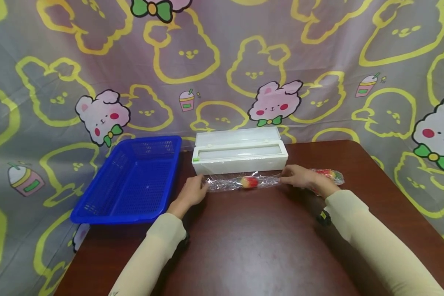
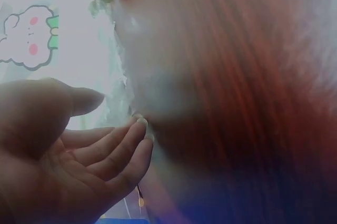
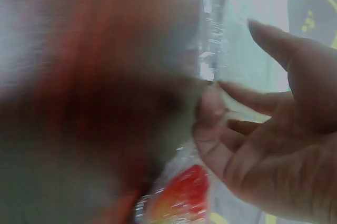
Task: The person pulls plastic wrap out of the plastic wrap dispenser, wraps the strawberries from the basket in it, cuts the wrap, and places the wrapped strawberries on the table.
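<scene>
A strip of clear cling film (image 1: pixel 222 184) lies across the brown table, with a small red-and-yellow fruit-like piece (image 1: pixel 249 182) in its middle. My left hand (image 1: pixel 193 191) is at the left end of the strip; in the left wrist view its fingers touch the film's edge and the thumb stands apart. At the right end is my right hand (image 1: pixel 300 177), its slightly bent fingertips at the film and its thumb spread away, as the right wrist view shows. Just behind the strip stands a white cling film dispenser (image 1: pixel 240 165) with its lid raised.
A blue plastic basket (image 1: pixel 133 218) stands at the table's left side. Film-wrapped red, yellow and green pieces (image 1: pixel 329 174) lie beyond my right hand, partly behind it. A patterned curtain (image 1: pixel 222 53) hangs behind the table.
</scene>
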{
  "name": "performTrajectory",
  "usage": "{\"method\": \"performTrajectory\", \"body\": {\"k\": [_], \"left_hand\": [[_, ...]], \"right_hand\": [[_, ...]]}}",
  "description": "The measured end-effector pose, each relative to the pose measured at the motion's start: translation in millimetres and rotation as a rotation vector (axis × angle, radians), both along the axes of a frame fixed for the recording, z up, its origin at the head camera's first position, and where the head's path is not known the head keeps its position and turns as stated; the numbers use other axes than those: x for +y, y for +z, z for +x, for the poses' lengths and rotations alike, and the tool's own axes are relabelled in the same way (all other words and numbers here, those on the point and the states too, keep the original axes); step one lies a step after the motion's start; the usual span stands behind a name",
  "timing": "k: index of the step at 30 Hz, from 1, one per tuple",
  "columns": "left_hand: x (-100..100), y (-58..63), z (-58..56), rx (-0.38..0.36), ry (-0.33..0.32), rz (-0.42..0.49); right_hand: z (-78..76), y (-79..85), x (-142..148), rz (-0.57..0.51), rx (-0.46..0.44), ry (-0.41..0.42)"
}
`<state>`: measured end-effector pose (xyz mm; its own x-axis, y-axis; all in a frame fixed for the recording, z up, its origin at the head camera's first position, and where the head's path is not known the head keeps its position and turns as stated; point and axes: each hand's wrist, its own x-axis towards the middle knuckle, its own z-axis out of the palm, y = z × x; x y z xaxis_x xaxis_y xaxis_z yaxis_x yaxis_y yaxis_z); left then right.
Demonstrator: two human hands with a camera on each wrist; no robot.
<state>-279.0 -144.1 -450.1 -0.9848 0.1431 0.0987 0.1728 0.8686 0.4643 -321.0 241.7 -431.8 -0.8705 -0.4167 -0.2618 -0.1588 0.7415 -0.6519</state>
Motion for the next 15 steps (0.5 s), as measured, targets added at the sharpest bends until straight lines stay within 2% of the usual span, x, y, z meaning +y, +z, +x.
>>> {"method": "performTrajectory", "body": {"k": [4, 6, 10, 15], "left_hand": [[-1.7, 1.4, 2.9, -0.006, 0.019, 0.029], [-2.0, 1.5, 3.4, -0.008, 0.023, 0.043], [-2.7, 0.4, 3.0, 0.001, 0.028, 0.063], [-3.2, 0.7, 4.0, 0.013, 0.041, 0.068]], "right_hand": [[3.5, -10.3, -2.5, -0.013, 0.165, 0.014], [4.1, -13.9, -4.1, -0.014, 0.203, 0.002], [4.6, -16.5, -6.4, -0.012, 0.236, -0.028], [3.5, -17.4, -6.0, -0.025, 0.174, -0.029]]}}
